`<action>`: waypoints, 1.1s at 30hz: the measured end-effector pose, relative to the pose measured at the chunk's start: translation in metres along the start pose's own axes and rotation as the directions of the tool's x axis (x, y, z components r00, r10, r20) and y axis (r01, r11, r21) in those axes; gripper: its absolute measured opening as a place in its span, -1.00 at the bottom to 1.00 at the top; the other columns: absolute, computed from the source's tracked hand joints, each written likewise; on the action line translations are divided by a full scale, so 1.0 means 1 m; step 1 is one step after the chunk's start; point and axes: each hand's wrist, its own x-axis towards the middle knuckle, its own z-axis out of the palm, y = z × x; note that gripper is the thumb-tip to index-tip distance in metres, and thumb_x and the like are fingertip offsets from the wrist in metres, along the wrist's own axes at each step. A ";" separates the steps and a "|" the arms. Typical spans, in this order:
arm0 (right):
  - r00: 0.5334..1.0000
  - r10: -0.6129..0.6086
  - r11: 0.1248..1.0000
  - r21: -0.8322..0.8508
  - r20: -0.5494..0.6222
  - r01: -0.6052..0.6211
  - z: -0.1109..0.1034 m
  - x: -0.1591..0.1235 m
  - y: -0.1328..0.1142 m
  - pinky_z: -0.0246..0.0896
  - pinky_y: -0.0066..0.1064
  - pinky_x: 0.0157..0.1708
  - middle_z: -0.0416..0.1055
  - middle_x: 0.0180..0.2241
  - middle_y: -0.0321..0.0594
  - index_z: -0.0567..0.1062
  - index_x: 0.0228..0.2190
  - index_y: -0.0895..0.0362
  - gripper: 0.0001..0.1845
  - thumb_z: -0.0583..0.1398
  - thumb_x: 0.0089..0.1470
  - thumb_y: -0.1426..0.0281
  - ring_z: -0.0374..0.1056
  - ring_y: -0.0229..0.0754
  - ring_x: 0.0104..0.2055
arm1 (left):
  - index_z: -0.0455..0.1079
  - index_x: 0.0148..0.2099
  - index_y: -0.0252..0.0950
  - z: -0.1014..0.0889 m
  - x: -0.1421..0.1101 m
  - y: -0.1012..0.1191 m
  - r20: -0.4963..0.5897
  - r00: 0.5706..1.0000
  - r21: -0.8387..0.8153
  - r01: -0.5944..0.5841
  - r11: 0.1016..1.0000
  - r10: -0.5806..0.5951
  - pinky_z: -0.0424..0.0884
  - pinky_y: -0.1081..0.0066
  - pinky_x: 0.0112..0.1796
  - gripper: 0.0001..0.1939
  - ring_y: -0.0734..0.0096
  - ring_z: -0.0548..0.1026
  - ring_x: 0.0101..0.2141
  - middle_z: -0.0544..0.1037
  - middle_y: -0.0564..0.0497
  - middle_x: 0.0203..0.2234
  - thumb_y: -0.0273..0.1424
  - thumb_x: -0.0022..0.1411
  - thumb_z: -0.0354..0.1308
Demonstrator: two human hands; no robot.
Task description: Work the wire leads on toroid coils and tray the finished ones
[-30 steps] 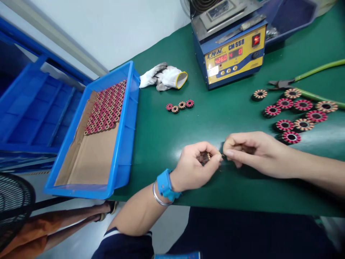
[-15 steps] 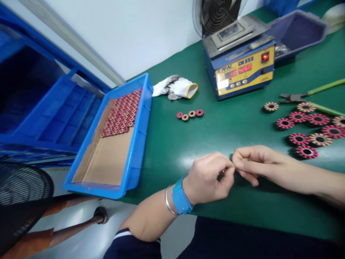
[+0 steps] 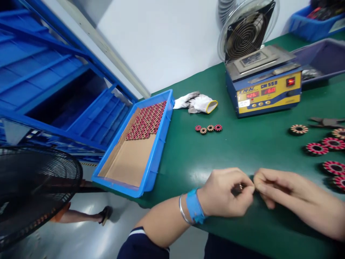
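My left hand (image 3: 225,192) is curled into a loose fist just above the green table (image 3: 188,158), with a small round wound coil part (image 3: 239,187) held inside its fingers. My right hand (image 3: 280,190) pinches at the same spot from the right, thumb and forefinger pressed together against the left fingertips; what it pinches is too small to make out. A blue watch and a metal bangle (image 3: 192,210) sit on my left wrist. Both hands are near the table's front edge.
A blue tray (image 3: 159,144) lined with cardboard holds several red coils at its far end. Small coils (image 3: 208,128) lie mid-table, larger ones (image 3: 323,149) at right. A blue-and-yellow solder pot (image 3: 265,91), fan (image 3: 244,32), white glove (image 3: 198,102), cutters (image 3: 326,122) and floor fan (image 3: 35,187) surround.
The view has swung to the left and upward, so everything sits lower and further right in the picture. My hands stay together in the same pinching hold on the small part.
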 end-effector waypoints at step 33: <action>0.951 -0.304 0.860 -0.411 0.061 0.302 -0.001 0.007 -0.027 0.16 -0.27 -0.30 0.45 -0.39 -0.12 0.35 -0.40 0.13 -0.75 0.00 0.32 0.41 0.30 -0.15 -0.36 | 0.34 -0.38 -0.32 -0.005 -0.002 -0.006 0.114 0.955 -0.195 0.291 0.937 -0.273 0.34 0.49 -0.51 -0.59 0.46 0.41 -0.53 0.50 -0.06 -0.50 -0.07 0.25 0.28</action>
